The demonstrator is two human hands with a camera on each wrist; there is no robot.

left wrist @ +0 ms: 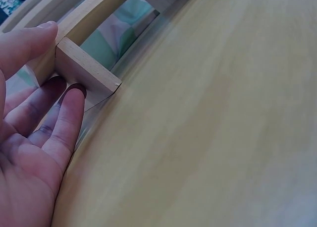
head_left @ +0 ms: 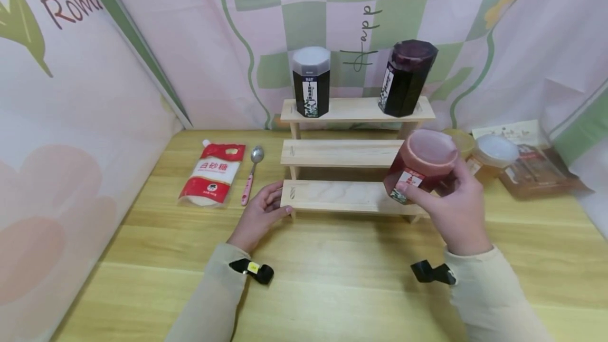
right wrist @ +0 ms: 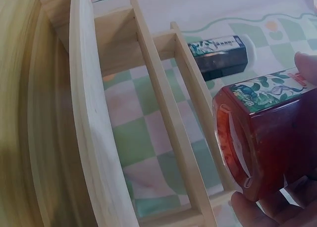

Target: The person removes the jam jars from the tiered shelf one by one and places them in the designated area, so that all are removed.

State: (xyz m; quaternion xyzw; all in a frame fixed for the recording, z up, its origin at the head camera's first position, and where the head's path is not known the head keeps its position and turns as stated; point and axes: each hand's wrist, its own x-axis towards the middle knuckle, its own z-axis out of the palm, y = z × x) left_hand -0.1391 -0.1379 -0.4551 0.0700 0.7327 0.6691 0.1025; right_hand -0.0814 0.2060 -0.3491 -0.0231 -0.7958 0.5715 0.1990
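Note:
A three-tier wooden rack (head_left: 332,196) stands on the table. My left hand (head_left: 258,216) holds the left end of its lowest tier; in the left wrist view the thumb lies along the board and fingertips meet the leg (left wrist: 89,71). Near the rack's right side, my right hand (head_left: 459,218) grips a jar of red jam (head_left: 420,165), label facing me, tilted and raised in front of the middle tier. The right wrist view shows the jar's base clear of the boards. On the top tier are two dark jam jars, one at left (head_left: 311,83) and one at right (head_left: 407,79).
Left of the rack lie a red-and-white sugar bag (head_left: 214,173) and a spoon (head_left: 252,176) with a pink handle. To its right are a white-lidded jar (head_left: 496,154), a yellow-lidded jar (head_left: 459,141) and a brown packet (head_left: 537,170). A patterned curtain (head_left: 190,30) hangs behind.

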